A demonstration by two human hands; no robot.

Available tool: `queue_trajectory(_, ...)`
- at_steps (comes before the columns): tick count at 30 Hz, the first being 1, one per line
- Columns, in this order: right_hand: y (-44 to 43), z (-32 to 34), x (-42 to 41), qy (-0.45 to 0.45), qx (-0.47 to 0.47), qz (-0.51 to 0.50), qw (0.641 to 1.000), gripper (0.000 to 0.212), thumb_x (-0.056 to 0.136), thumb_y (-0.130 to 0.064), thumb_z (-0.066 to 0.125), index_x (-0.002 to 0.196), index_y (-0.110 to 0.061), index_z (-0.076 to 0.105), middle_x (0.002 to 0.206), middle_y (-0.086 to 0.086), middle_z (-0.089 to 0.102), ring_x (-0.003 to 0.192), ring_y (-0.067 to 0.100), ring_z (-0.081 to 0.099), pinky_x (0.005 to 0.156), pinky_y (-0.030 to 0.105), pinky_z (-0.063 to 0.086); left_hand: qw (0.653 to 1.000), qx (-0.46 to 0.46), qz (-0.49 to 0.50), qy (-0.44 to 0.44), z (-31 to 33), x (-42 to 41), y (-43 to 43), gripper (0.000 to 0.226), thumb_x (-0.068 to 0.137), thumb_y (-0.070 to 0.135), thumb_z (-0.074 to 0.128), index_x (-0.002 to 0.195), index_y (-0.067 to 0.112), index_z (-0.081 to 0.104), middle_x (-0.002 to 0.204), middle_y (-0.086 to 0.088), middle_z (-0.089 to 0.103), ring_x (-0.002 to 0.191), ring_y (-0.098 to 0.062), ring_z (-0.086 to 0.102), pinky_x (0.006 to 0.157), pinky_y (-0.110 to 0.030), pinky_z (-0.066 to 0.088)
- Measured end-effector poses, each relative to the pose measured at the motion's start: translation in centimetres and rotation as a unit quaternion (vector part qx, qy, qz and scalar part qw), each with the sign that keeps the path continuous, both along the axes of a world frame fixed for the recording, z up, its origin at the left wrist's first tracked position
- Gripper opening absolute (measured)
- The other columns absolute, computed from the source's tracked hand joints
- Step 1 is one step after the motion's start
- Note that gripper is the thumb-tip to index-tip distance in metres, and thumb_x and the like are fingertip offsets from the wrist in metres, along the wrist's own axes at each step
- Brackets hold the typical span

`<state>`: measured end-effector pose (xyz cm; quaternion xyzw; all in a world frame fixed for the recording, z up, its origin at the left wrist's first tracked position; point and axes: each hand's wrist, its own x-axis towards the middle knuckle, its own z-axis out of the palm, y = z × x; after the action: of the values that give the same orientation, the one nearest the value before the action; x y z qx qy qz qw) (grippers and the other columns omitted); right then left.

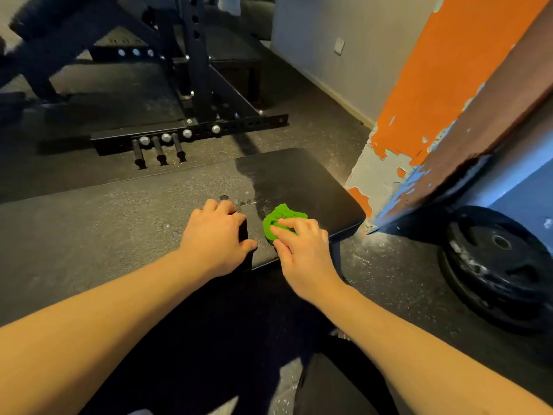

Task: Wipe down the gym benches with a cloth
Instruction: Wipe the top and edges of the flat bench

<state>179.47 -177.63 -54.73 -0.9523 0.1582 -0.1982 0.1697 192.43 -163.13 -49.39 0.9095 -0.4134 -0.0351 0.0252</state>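
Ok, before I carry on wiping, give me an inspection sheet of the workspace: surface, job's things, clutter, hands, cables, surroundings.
Surface: black bench pad; its right end is darker and looks wet, and a few droplets sit on the duller left part.
Job's things: green cloth, bunched up, on the pad near its front edge.
Clutter: nothing seen.
Hands: left hand rests on the pad beside the cloth, fingers bent, holding nothing; right hand grips the cloth.
Cables: nothing seen.
Surroundings: black rack frame on the floor behind the bench; peeling orange pillar at the pad's right end; weight plates leaning at far right.
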Motion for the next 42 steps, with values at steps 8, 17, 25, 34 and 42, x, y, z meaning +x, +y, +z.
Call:
queue_trajectory(8,-3.1,0.2,-0.7,-0.045,0.028,-0.189,0.981,0.025,0.089,-0.026,0.057,0.098,-0.021,0.080,0.102,0.004,0.053,0.101,0.031,0.046,0.086,0.044,0.032,1.000,-0.008,-0.006,0.011,-0.1,0.4,0.8,0.067,0.087,0.073,0.053,0.136,0.027,0.058,0.142,0.002,0.050,0.131,-0.025,0.040,0.103,-0.044,0.039)
queue_trajectory(17,-1.7,0.0,-0.4,-0.034,0.014,-0.066,0.997,0.023,0.090,-0.030,0.059,0.097,-0.027,0.080,0.101,-0.001,0.057,0.101,0.026,0.048,0.084,0.041,0.035,0.999,0.017,-0.012,0.041,0.5,1.0,1.9,0.067,0.090,0.067,0.058,0.146,0.031,0.049,0.151,0.003,0.043,0.136,-0.026,0.035,0.106,-0.045,0.035)
queue_trajectory(25,-4.0,2.1,4.1,0.067,0.006,-0.043,0.997,0.025,0.103,-0.035,0.054,0.115,-0.034,0.076,0.115,-0.006,0.052,0.114,0.021,0.040,0.093,0.037,0.026,0.999,-0.007,0.008,0.040,0.0,1.1,3.0,0.073,0.086,0.072,0.057,0.145,0.029,0.050,0.149,0.003,0.044,0.136,-0.026,0.035,0.106,-0.044,0.037)
queue_trajectory(34,-4.7,4.2,9.0,0.147,-0.044,-0.076,0.985,0.028,0.102,-0.029,0.047,0.114,-0.019,0.071,0.116,0.005,0.051,0.116,0.029,0.046,0.096,0.043,0.032,0.998,0.001,0.010,0.059,0.2,1.5,2.9,0.072,0.086,0.072,0.057,0.145,0.031,0.049,0.149,0.004,0.042,0.136,-0.026,0.034,0.106,-0.044,0.035)
queue_trajectory(42,-8.6,4.7,9.5,0.171,-0.060,-0.182,0.966,0.031,0.100,-0.034,0.053,0.118,-0.015,0.068,0.120,0.007,0.055,0.117,0.029,0.048,0.097,0.045,0.035,0.998,0.003,0.003,0.057,0.2,1.5,3.2,0.074,0.087,0.073,0.054,0.147,0.031,0.046,0.151,0.004,0.041,0.137,-0.025,0.032,0.108,-0.044,0.036)
